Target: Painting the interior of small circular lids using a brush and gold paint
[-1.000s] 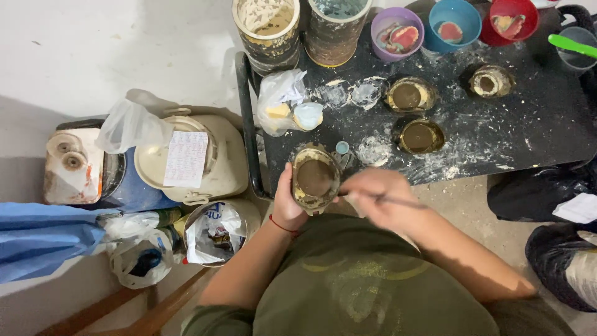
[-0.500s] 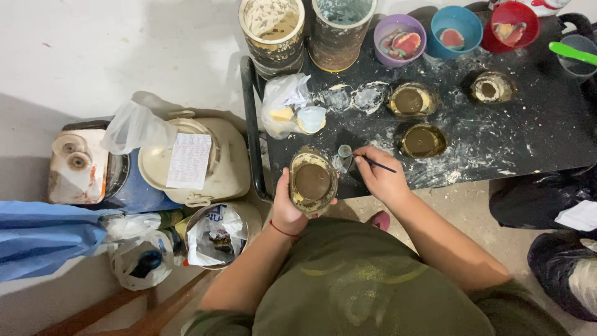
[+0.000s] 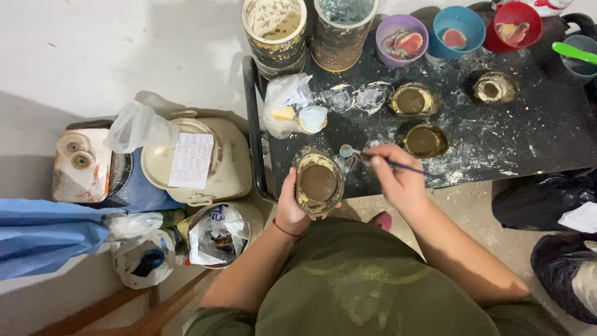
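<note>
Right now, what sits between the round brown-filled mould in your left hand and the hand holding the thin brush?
In the head view, a small glass vial with a pale blue top stands there.

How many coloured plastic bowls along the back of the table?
3, in a row at the table's far edge: purple bowl, blue bowl, red bowl. A greyish one at the right frame edge is cut off, so not counted.

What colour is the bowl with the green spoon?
The bowl looks grey-blue, with the green spoon resting across it; head view.
</note>
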